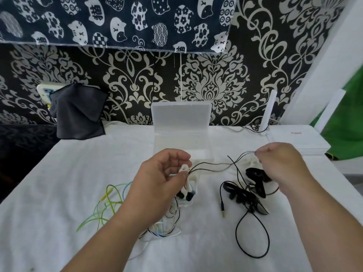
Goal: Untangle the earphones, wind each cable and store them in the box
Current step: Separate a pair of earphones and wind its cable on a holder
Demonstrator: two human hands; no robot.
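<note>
While left hand (161, 179) pinches tangled earphones (184, 168), right hand (284, 165) pinches black cable (204, 163) taut; box (180, 114) open behind.

Setting: domestic room. Evidence: black-and-cream damask wall covering (212, 85); navy cat-print cloth (117, 20) hung above it; table under a white tablecloth (59, 193); wall socket (42, 91) partly covered by a dark grey cloth (78, 112); green sheet (345, 122) at right.

I've got a grey cloth (78, 112) draped over a white plastic unit (43, 90), back left. White antenna (270, 107) and green sheet (347, 118) far right. Damask wall covering (212, 85) behind.
</note>
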